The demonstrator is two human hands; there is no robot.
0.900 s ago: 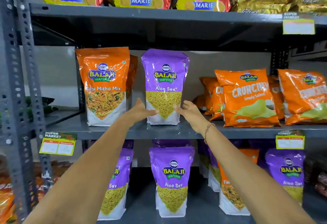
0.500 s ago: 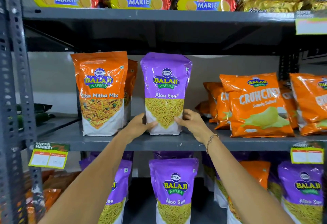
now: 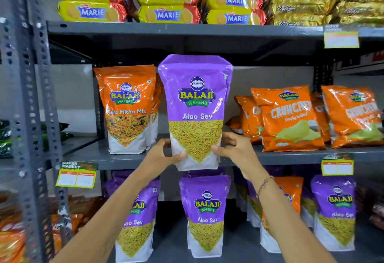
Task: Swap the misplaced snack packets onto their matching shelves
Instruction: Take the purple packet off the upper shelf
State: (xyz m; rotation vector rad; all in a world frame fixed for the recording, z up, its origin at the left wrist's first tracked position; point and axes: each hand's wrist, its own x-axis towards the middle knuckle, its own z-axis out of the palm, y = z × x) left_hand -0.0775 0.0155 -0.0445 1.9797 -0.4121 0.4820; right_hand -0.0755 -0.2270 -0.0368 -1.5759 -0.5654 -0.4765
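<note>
A purple Aloo Sev packet [image 3: 195, 104] is held upright in front of the middle shelf [image 3: 291, 156], its base past the shelf's front edge. My left hand [image 3: 164, 154] grips its lower left corner and my right hand [image 3: 232, 150] grips its lower right side. An orange Tikha Mitha Mix packet [image 3: 127, 109] stands on the middle shelf to the left. Below, on the lower shelf, stand purple Aloo Sev packets [image 3: 205, 215] and, behind my right forearm, one orange packet [image 3: 291, 192] among them.
Orange Crunchex chip bags [image 3: 288, 117] lie at the right of the middle shelf. Yellow Marie biscuit packs [image 3: 168, 13] and gold Krackjack packs [image 3: 299, 7] fill the top shelf. A grey perforated upright [image 3: 27, 117] stands at the left. Price tags [image 3: 75, 175] hang on the shelf edges.
Both hands have closed on the purple Aloo Sev packet and pulled it off the middle shelf toward me; it now looks larger and hangs over the shelf's front edge.
</note>
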